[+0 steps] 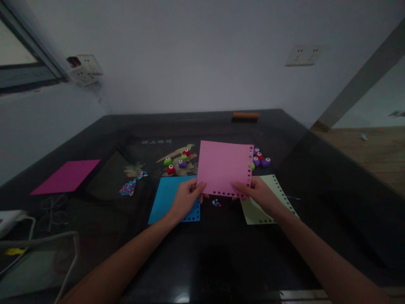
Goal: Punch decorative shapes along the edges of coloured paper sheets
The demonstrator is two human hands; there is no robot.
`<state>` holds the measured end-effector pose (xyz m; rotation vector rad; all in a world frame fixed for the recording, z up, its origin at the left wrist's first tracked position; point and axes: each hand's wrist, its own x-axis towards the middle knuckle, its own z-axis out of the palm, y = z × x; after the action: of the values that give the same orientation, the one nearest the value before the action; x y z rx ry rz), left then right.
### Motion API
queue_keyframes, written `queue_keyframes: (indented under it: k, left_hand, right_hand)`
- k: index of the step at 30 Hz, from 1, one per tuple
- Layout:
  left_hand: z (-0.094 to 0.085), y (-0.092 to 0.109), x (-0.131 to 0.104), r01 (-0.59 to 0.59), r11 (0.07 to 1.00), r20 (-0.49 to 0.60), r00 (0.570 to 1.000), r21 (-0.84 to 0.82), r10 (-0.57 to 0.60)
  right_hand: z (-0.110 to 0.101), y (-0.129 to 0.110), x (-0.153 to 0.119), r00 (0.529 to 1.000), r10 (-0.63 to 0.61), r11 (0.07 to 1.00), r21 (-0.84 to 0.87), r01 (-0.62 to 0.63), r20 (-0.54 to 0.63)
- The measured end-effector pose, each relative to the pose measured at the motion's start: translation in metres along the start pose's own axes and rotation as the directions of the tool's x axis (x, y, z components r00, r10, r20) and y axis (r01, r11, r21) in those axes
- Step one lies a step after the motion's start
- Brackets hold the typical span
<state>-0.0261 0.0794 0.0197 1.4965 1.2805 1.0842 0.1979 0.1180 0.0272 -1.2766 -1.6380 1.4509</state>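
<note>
A square pink sheet (223,166) with punched holes along its right and lower edges is held up over the table's middle. My left hand (186,196) pinches its lower left corner, thumb on the front. Near the lower right, my right hand (257,194) grips the same sheet, thumb across its face. Beneath my left hand lies a blue sheet (166,196) with holes along two edges. A pale green punched sheet (257,213) lies partly under my right hand. Between them sits a small cluster of beads (216,203).
Red, green and purple eye-shaped pieces (182,164) lie behind the sheets, with more such pieces (265,162) at right. A magenta sheet (66,177) and a bead pile (128,188) are at left. An orange-brown stick (246,115) lies by the wall; a white cable (76,245) is front left.
</note>
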Motion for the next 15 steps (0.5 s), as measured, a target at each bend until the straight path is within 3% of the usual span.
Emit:
queue_keyframes:
  k: [15]
  left_hand:
    - [0.0015, -0.0033, -0.0043, 0.041, 0.997, 0.007, 0.999, -0.064, -0.041]
  right_hand:
    - [0.0034, -0.0019, -0.0055, 0.998, 0.007, 0.998, 0.057, -0.010, 0.055]
